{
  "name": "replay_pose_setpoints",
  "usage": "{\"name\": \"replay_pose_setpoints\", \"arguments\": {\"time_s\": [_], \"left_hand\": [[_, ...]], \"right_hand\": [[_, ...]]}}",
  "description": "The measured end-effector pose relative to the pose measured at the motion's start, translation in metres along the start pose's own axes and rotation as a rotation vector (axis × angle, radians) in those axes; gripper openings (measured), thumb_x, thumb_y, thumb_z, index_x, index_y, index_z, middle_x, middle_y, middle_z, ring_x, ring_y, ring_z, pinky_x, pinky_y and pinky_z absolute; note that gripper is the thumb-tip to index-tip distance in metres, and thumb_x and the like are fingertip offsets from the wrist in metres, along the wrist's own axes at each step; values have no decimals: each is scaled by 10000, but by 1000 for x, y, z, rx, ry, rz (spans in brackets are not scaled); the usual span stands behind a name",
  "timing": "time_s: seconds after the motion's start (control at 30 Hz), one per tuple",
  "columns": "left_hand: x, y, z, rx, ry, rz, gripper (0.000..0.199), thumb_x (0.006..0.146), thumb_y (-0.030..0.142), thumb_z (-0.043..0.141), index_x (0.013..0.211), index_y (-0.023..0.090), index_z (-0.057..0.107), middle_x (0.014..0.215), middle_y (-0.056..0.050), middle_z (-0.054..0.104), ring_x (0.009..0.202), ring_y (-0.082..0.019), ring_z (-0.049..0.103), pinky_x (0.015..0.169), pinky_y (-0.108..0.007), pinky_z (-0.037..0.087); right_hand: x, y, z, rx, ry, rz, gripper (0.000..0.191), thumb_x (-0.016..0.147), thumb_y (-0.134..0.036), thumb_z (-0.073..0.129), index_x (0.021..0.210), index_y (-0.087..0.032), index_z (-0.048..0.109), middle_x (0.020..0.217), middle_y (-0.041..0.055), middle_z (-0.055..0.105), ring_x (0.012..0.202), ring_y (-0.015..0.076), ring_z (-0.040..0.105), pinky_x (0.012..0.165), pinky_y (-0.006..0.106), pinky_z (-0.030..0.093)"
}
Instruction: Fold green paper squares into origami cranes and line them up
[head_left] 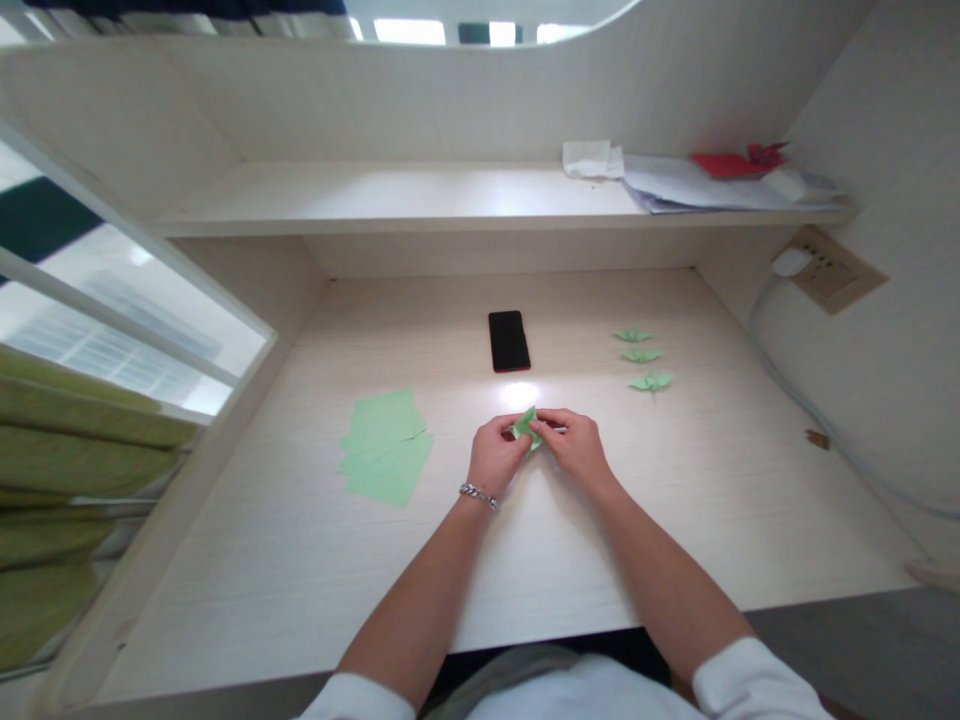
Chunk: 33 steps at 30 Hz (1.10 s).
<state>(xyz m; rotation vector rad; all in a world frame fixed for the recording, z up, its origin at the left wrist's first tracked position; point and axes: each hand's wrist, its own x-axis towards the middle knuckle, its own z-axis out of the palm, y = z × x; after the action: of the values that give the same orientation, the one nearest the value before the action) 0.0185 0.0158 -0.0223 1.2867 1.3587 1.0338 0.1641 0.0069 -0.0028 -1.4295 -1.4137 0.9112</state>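
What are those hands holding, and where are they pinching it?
A small folded green paper: the left hand grips its left side, the right hand its right.

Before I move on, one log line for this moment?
left hand, right hand: pinching folded paper | phone: beyond hands | green sheets: left side

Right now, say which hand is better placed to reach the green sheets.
Probably the left hand: the green sheets lie on its side, nearer than to the right hand, though both hold folded paper.
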Motion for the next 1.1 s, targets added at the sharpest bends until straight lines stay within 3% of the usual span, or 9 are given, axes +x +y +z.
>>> {"name": "replay_pose_setpoints", "arguments": {"time_s": [0.17, 0.37, 0.6, 1.1], "left_hand": [[-1, 3, 1, -20, -13, -5, 294, 640, 158, 671, 926, 174, 735, 827, -42, 726, 606, -143, 600, 563, -251, 474], [1, 2, 2, -47, -26, 5, 257, 660, 251, 697, 894, 149, 719, 814, -60, 715, 636, -154, 606, 574, -253, 479], [-1, 2, 0, 33, -25, 33, 224, 645, 239, 679, 845, 156, 738, 766, -49, 707, 660, -164, 598, 586, -249, 464], [-3, 2, 0, 135, -79, 52, 259, 663, 216, 627, 887, 172, 750, 734, -30, 698, 596, -136, 546, 535, -235, 418]], "right_hand": [[1, 0, -1, -14, 5, 30, 221, 756, -325, 655, 924, -225, 757, 908, 44, 751, 827, 229, 693, 799, 356, 537], [0, 0, -1, -10, -23, 36, 204, 756, -316, 649, 898, -222, 761, 875, 41, 753, 812, 229, 696, 795, 352, 535], [3, 1, -3, 54, -55, 60, 275, 735, -362, 676, 956, -215, 747, 955, 58, 743, 865, 234, 686, 839, 375, 526], [5, -2, -8, 3, 7, 56, 242, 735, -365, 653, 857, -184, 759, 846, 68, 749, 799, 231, 687, 751, 334, 524]]}}
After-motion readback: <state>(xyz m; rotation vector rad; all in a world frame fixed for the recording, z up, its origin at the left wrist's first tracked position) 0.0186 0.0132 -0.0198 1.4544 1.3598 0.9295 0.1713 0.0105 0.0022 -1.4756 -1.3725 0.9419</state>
